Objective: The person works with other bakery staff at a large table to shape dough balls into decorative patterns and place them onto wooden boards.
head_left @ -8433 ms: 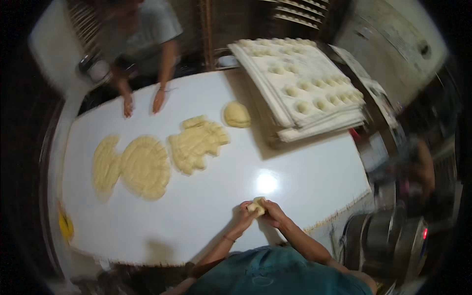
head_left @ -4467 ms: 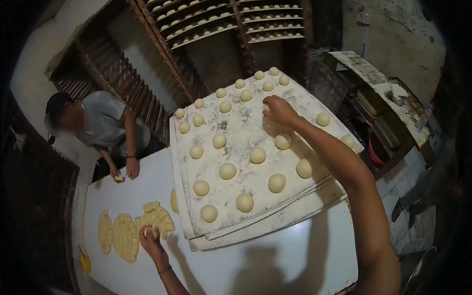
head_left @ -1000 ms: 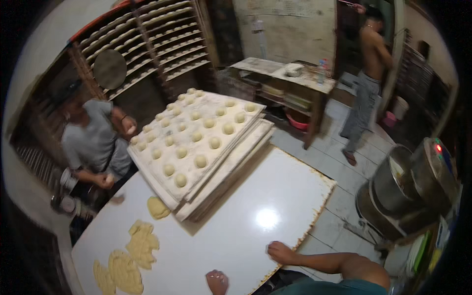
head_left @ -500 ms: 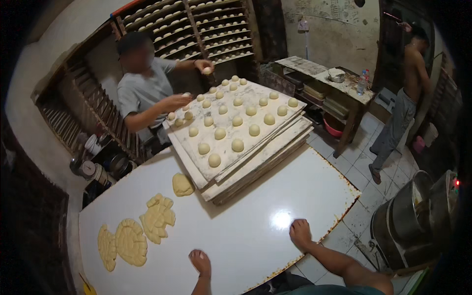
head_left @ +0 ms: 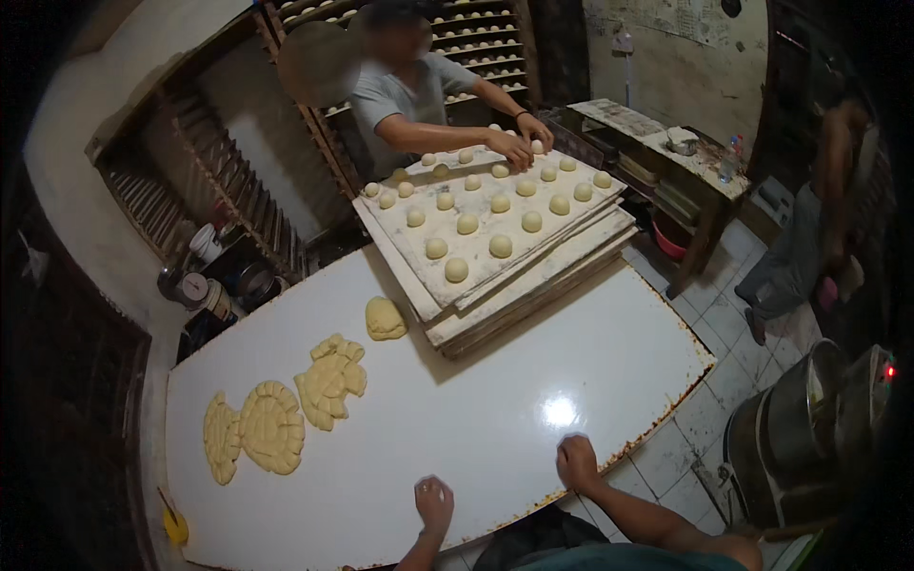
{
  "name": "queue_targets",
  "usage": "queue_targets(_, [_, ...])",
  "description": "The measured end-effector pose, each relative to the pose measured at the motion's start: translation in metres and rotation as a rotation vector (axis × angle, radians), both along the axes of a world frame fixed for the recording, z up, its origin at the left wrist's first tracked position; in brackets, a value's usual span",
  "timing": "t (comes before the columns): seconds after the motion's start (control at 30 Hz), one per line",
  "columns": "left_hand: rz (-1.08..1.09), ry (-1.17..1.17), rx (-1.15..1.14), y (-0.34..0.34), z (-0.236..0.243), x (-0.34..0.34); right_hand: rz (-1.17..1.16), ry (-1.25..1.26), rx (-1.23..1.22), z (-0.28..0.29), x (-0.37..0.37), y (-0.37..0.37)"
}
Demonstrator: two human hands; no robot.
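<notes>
Curled left hand [head_left: 434, 502], curled right hand [head_left: 577, 462] on glossy white table [head_left: 400, 428]

Our white worktable [head_left: 495, 428] carries three flattened dough slabs [head_left: 272, 427], a rounded dough lump [head_left: 385, 319] and a stack of floured boards [head_left: 538, 285], probably wooden.

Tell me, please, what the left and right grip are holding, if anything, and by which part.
It cannot be told: the left grip and right grip are both curled over the white tabletop, and anything inside either would be hidden.
</notes>
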State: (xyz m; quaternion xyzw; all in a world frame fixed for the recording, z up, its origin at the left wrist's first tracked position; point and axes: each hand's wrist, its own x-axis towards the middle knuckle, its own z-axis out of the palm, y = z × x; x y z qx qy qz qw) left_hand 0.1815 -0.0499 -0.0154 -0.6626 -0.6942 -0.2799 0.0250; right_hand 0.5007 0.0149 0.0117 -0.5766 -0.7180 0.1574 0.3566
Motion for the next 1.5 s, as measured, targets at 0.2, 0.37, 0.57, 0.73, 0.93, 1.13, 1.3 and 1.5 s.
queue_targets(0.2, [0.278,-0.076,0.025,0.011,0.029,-0.076,-0.267,-0.091,0.217,0.017,0.023,0.031])
queue_targets(0.37, [-0.082,0.034,0.066,-0.039,0.001,-0.043,0.011,0.029,0.139,0.003,-0.012,-0.024])
queue_targets(0.57, [0.45,-0.217,0.026,0.016,0.006,-0.076,-0.418,0.007,0.146,0.011,-0.017,0.033])
queue_targets(0.73, [0.32,-0.174,-0.035,-0.06,-0.004,-0.078,-0.012,0.083,0.009,0.033,-0.008,-0.029])
queue_targets(0.93, [0.837,-0.321,0.094,-0.001,-0.006,-0.093,-0.211,1.361,-0.908,0.071,0.023,0.068])
queue_targets(1.13, [1.061,-0.833,0.286,-0.034,0.02,-0.033,0.156,0.461,0.281,0.189,0.018,0.158])
queue_targets(1.3, [0.715,-1.634,0.356,0.09,0.12,0.015,0.128,-0.101,-0.179,0.068,0.043,0.154])
queue_targets(1.5, [-0.085,-0.53,-0.058,0.201,0.126,0.134,-0.022,0.351,-0.333,0.044,0.051,0.088])
